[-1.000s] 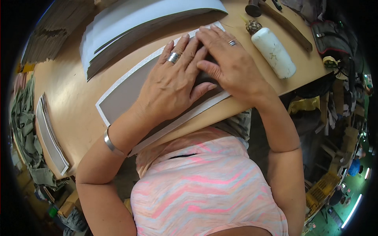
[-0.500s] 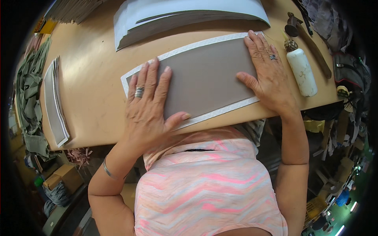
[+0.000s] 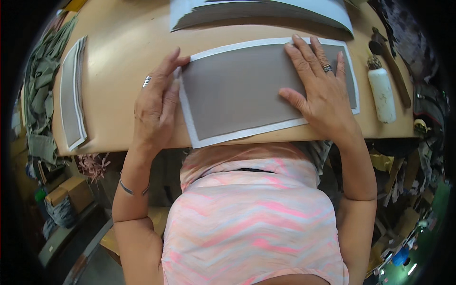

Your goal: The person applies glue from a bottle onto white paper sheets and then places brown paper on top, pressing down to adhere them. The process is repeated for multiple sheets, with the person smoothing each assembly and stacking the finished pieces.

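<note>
A grey, slightly curved rectangular panel with a white border (image 3: 237, 90) lies flat on the table in front of me. My right hand (image 3: 323, 88) rests on its right half, palm down with fingers spread. At the panel's far left corner is my left hand (image 3: 156, 99), turned on its side, its fingers and thumb closed about the edge; exactly how the fingertips meet the panel is partly hidden. To the right of my right hand lie a white bottle with a crusted brown top (image 3: 381, 95) and a hammer with a wooden handle (image 3: 396, 71).
A stack of white-faced sheets (image 3: 266, 14) lies beyond the panel. On the table's left side is a narrow stack of grey, white-edged strips (image 3: 73, 95). Green cloth (image 3: 40, 85) hangs at the left edge. The tan table's near edge (image 3: 109, 148) runs close to my body.
My left hand has lifted off the panel's face and shifted left to its edge, turning sideways. The panel now sits farther right under my right hand, which stays flat. The view has shifted.
</note>
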The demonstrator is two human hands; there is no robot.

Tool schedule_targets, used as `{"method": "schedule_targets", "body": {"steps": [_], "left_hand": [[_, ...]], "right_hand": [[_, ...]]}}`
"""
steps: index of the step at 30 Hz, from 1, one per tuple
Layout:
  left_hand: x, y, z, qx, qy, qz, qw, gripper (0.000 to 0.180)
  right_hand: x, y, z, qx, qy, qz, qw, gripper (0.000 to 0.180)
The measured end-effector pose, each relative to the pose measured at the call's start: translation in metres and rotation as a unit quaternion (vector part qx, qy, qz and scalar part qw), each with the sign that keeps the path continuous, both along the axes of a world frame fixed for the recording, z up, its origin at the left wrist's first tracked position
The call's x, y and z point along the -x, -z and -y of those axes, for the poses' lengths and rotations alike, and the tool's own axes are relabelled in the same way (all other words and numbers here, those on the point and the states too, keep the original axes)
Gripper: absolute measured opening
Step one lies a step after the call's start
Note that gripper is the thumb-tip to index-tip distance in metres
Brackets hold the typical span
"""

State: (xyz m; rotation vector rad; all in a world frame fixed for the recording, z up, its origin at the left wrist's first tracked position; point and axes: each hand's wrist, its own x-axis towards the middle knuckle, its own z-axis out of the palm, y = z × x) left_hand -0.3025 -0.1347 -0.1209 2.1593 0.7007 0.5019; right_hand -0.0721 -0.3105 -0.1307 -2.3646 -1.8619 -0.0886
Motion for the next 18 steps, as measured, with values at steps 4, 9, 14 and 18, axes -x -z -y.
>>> {"method": "schedule_targets", "body": {"steps": [4,9,14,18], "left_hand": [[0.009,0.006,-0.006,-0.073,0.019,0.019,0.997,0.050],[0.009,0.008,-0.007,-0.141,0.042,0.007,0.989,0.056],[0.006,0.011,-0.003,-0.188,0.046,-0.040,0.980,0.068],[0.009,0.016,0.002,-0.258,0.042,-0.078,0.962,0.081]], "right_hand": [[0.038,-0.009,-0.030,0.003,-0.131,-0.040,0.991,0.072],[0.058,0.000,-0.055,-0.007,-0.179,-0.084,0.980,0.073],[0.056,0.000,-0.052,-0.008,-0.188,-0.075,0.979,0.073],[0.056,0.003,-0.054,-0.021,-0.193,-0.097,0.976,0.077]]}}
